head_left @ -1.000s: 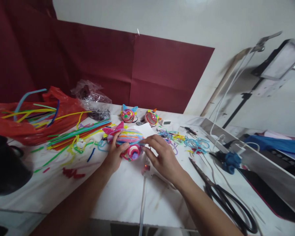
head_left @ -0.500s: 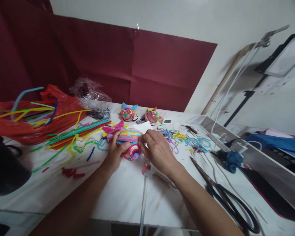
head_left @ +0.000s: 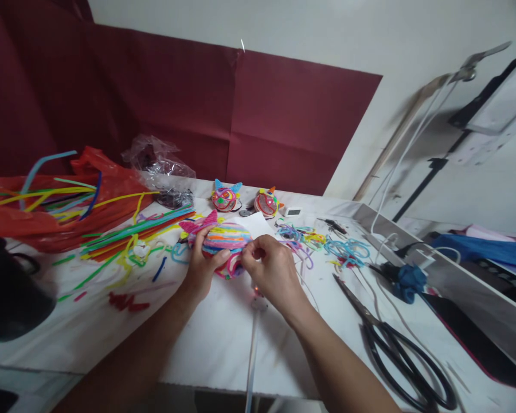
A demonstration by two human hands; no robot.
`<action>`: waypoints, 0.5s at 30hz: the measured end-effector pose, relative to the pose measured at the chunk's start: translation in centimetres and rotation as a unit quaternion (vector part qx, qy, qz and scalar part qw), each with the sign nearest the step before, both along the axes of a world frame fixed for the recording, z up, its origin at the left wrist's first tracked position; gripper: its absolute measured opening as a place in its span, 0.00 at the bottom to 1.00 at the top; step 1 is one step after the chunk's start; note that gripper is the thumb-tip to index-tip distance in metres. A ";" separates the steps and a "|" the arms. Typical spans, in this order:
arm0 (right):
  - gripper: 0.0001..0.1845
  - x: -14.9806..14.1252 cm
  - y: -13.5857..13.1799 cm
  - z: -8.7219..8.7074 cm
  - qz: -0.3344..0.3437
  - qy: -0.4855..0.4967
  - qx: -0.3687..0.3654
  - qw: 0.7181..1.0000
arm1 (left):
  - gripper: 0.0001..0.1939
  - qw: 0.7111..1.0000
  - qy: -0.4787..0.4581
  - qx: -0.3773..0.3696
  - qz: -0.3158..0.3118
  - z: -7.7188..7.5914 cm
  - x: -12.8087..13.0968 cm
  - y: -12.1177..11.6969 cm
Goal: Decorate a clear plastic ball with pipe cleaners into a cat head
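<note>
- Pipe-cleaner craft (head_left: 227,234), striped, with pink pointed ears: located at mid-table, in front of a white paper sheet (head_left: 254,222).
- Left hand (head_left: 203,263): closed around the craft's left part, thumb on the near side; the grip presumably steadies it and leaves the right end accessible.
- Right hand (head_left: 272,265): thumb and forefinger drawn narrow at the craft's right end, as for fine handling; cannot tell whether anything is pinched between them.
- Apparent glue gun (head_left: 260,304): lies near the right hand, orange light showing, partly hidden; position suggests ready access.
- Scissors (head_left: 372,324): rest to the right, handles toward the person, convenient for pickup.
- Straight pipe cleaners (head_left: 141,232): bundled at left beside the red plastic bag (head_left: 116,183), likely as accessible stock.
</note>
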State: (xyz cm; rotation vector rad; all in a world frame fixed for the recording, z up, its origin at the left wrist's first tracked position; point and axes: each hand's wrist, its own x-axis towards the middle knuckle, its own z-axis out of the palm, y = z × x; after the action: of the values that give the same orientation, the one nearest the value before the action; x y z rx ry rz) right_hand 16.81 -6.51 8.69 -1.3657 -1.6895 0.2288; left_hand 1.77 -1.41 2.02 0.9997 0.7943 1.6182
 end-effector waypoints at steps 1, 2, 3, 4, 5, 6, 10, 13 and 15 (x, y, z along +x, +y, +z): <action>0.06 -0.1 0.0 0.1 0.004 0.036 -0.028 0.999 | 0.41 1.000 0.003 0.005 0.004 -0.1 0.0 0.0; 0.05 -0.1 -0.1 0.2 0.009 0.071 -0.057 0.996 | 0.41 1.000 0.005 0.009 0.007 -0.1 0.0 0.1; 0.05 -0.1 0.0 0.3 0.014 0.105 -0.083 0.991 | 0.40 1.000 0.005 0.012 0.010 -0.2 0.0 0.1; 0.04 -0.1 0.0 0.3 0.018 0.136 -0.105 0.985 | 0.40 1.000 0.005 0.014 0.011 -0.2 0.0 0.1; 0.04 0.0 0.1 0.2 0.022 0.164 -0.121 0.979 | 0.40 1.000 0.004 0.013 0.010 -0.2 0.0 0.1; 0.05 0.1 0.2 0.1 0.026 0.189 -0.132 0.973 | 0.41 1.000 0.003 0.012 0.008 -0.2 0.0 0.0; 0.12 0.5 0.8 -0.4 0.048 0.275 -0.147 0.949 | 0.41 1.000 -0.010 0.010 0.005 0.1 0.1 -0.3; 0.20 0.7 0.9 -0.5 0.067 0.335 -0.163 0.926 | 0.42 1.000 -0.024 0.007 -0.014 0.5 0.2 -0.7; 0.24 0.7 0.9 -0.5 0.079 0.371 -0.168 0.910 | 0.42 0.999 -0.033 0.005 -0.029 0.6 0.2 -0.8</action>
State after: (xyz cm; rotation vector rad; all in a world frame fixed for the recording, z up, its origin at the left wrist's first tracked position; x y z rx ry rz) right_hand 17.52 -5.57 8.16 -1.1572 -1.1294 1.0366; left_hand 2.00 -2.25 2.58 0.9642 0.7065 1.5980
